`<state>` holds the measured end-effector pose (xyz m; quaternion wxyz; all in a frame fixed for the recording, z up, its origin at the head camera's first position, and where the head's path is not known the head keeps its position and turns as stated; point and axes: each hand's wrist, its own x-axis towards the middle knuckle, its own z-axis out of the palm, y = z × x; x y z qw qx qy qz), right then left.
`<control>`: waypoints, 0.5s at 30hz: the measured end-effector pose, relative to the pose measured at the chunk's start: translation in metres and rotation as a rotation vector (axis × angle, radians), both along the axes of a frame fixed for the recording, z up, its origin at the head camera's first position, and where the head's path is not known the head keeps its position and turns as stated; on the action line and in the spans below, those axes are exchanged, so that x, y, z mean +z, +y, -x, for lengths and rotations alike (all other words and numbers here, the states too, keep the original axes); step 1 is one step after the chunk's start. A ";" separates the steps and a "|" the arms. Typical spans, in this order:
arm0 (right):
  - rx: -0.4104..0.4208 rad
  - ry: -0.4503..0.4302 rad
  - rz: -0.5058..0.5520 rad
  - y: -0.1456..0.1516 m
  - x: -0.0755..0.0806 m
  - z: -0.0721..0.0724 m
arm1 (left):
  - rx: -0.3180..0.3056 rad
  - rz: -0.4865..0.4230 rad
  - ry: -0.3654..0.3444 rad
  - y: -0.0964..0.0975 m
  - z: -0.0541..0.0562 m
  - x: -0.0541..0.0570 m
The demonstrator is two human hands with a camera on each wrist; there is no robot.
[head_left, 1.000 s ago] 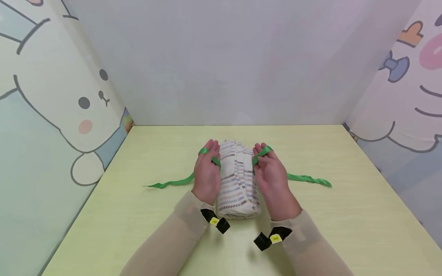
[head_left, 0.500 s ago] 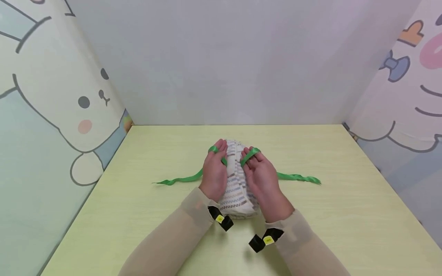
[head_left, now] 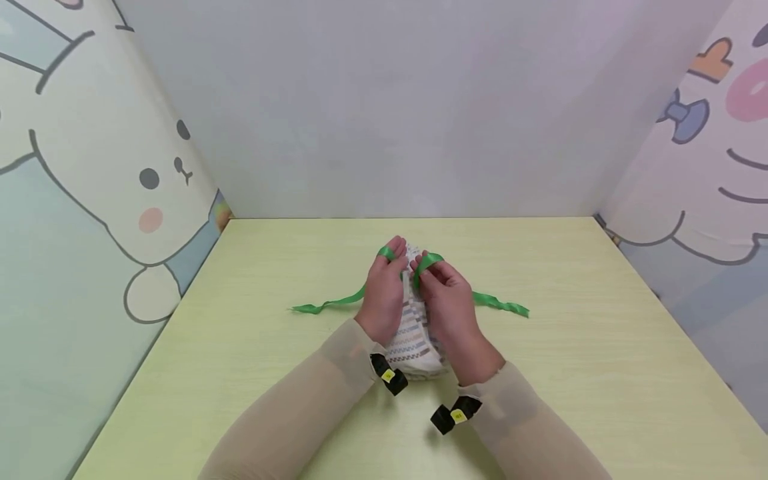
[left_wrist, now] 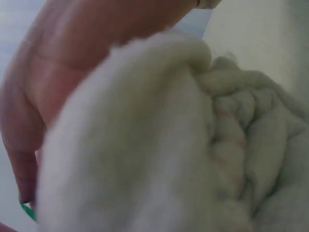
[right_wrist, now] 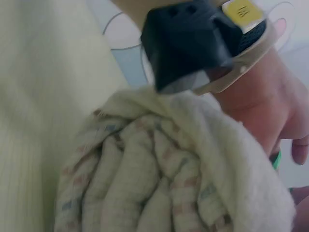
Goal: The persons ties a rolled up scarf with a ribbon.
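Observation:
A rolled, striped white cloth (head_left: 411,337) lies lengthwise on the table between both hands; the wrist views show its layered folds at the near end. My left hand (head_left: 383,293) is at its left side, with a green ribbon (head_left: 345,300) looped over the fingers and held under the thumb. On the other side, my right hand (head_left: 451,303) pinches another stretch of the ribbon between thumb and fingers. Loose ribbon ends trail outward on both sides. The hands cover much of the roll's middle, and whether the ribbon passes beneath it is hidden.
The pale yellow table (head_left: 288,247) ends at a plain back wall (head_left: 408,113). Side panels with cartoon animals (head_left: 120,133) stand left and right. Small black cameras (head_left: 396,381) sit on both wrists.
Both hands have drawn inward over the cloth roll, bringing the ribbon closer together. The loose ends have slid inward and the right thumb has closed onto the ribbon.

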<state>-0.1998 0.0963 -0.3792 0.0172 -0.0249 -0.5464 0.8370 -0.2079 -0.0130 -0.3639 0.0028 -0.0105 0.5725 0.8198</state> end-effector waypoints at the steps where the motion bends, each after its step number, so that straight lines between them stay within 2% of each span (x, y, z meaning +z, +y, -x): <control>1: 0.002 0.016 -0.057 0.000 0.000 0.000 | -0.009 -0.003 0.001 0.001 0.000 0.000; 5: 0.012 0.064 -0.256 0.000 -0.001 -0.002 | -0.038 0.016 0.002 0.003 -0.003 0.001; 9: 0.019 0.089 -0.363 0.000 -0.003 -0.002 | -0.047 0.048 0.004 0.006 -0.004 0.002; 15: 0.013 0.170 -0.497 -0.002 -0.004 -0.004 | -0.032 0.024 -0.017 0.010 -0.007 0.006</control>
